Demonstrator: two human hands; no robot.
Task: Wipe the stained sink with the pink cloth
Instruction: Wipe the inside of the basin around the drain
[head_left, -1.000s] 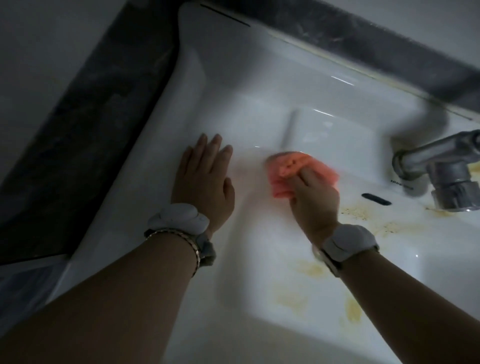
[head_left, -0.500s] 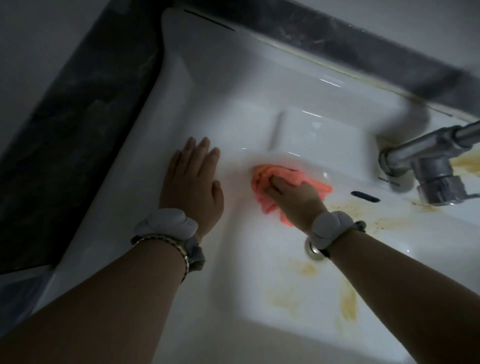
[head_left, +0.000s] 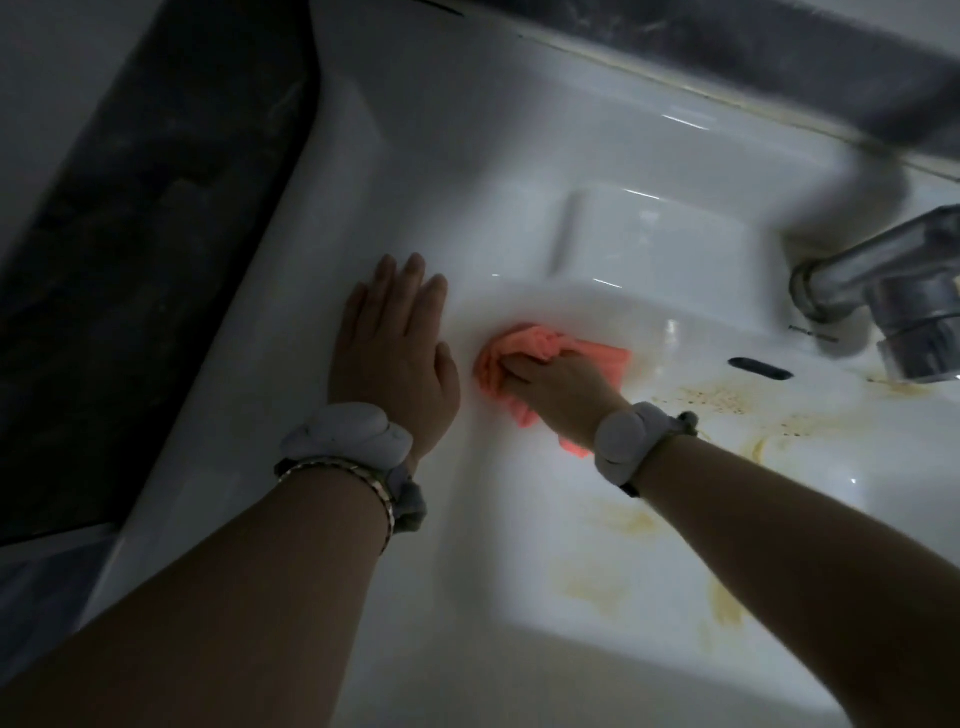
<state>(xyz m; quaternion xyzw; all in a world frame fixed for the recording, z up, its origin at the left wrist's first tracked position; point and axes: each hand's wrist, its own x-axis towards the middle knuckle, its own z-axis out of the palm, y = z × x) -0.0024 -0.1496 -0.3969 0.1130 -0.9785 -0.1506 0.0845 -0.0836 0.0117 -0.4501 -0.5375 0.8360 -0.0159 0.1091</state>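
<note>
- My left hand (head_left: 393, 358) lies flat, fingers spread, on the white ceramic sink (head_left: 426, 171) rim.
- My right hand (head_left: 558, 387) clutches the crumpled pink cloth (head_left: 524, 345) against the basin wall.
- Yellow-brown stains (head_left: 722, 402) lie below the chrome tap (head_left: 883, 291).

White sink (head_left: 467, 171), glossy, with pale streaks of reflected light along the back ledge. Pink cloth (head_left: 597, 353) glows salmon against it, bunched under the right hand (head_left: 561, 389). Yellow-brown stains (head_left: 623, 525) smear the basin floor, and a speckled, rusty patch (head_left: 711, 400) sits below the black overflow slot (head_left: 759, 368). The tap (head_left: 893, 291) is silver-grey metal. A dark, mottled grey bench (head_left: 156, 249) frames the sink. Both wrists carry white bands (head_left: 348, 434), and the left one adds a thin gold-toned bracelet (head_left: 363, 480).
</note>
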